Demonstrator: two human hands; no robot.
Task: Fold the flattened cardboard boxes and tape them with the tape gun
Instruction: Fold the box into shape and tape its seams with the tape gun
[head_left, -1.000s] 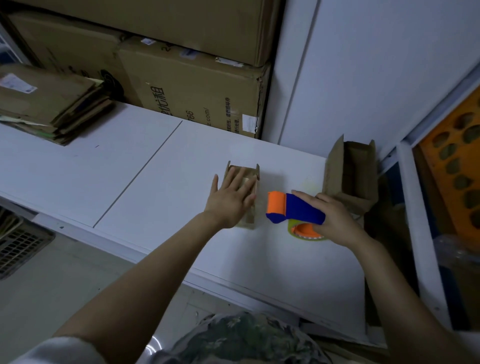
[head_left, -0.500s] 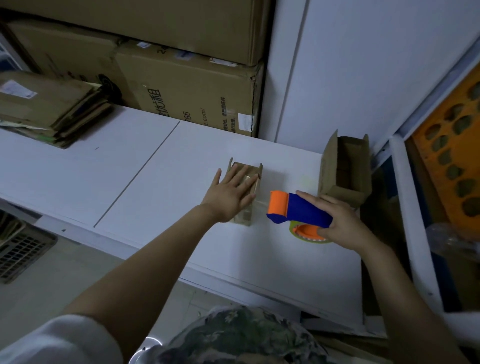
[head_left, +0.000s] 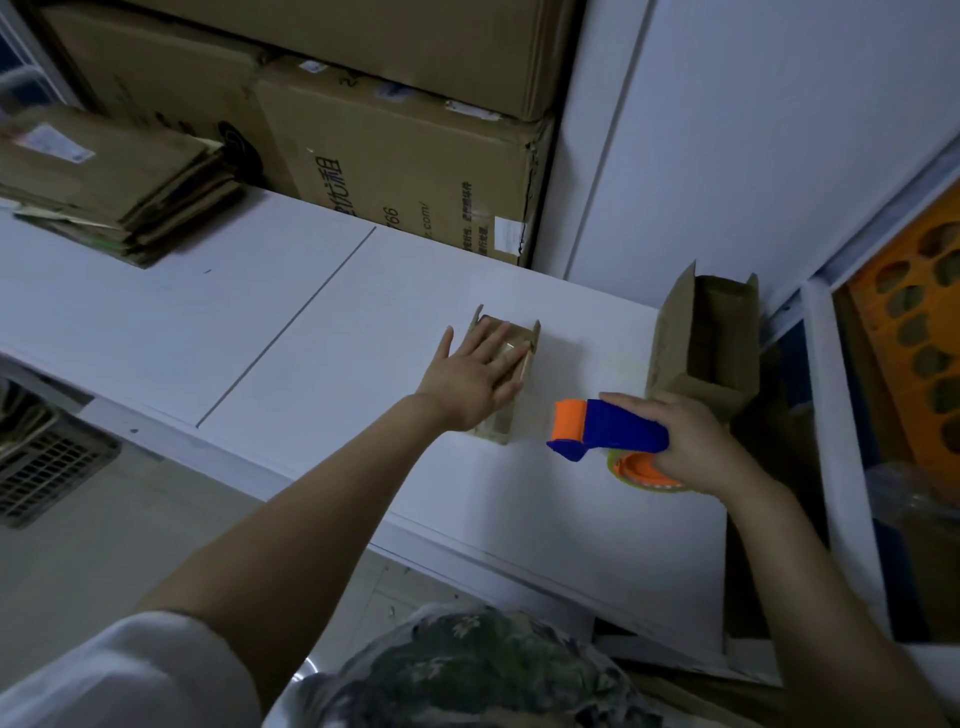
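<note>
Presses the left grip (head_left: 475, 382), fingers straight, flat on the small box (head_left: 515, 336), long axis running away across the surface (head_left: 311, 338). Curls the right grip (head_left: 696, 447) round the tape gun (head_left: 618, 431) just right of it, orange nose pointing left at the box. Reads "766" and ".com/" on the carton (head_left: 415, 171) beyond.

big cardboard carton (head_left: 405, 171) printed "766" and ".com/", Chinese characters unclear
</note>
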